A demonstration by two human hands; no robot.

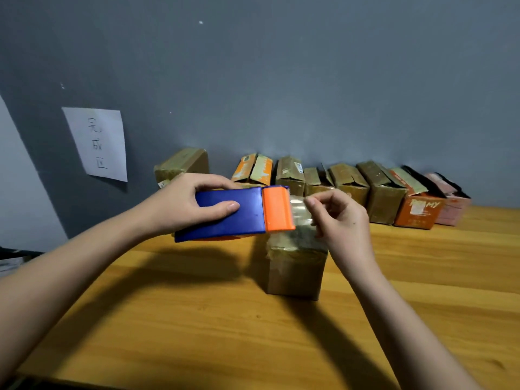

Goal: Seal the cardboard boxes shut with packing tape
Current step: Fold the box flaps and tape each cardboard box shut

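A small brown cardboard box [295, 270] stands upright on the wooden table [197, 319], its top wrapped in shiny clear tape. Just above and left of it my left hand [180, 204] grips a blue tape dispenser [225, 215] with an orange front end [277, 209], held flat in the air. My right hand [342, 218] pinches the clear tape end [301, 211] coming out of the orange end, right over the box's top.
A row of several cardboard boxes [349, 182] lines the grey wall at the back, some with flaps open; two at the right are orange [416, 212] and pink. One closed box [183, 166] sits behind my left hand. A paper sign [97, 143] hangs on the wall.
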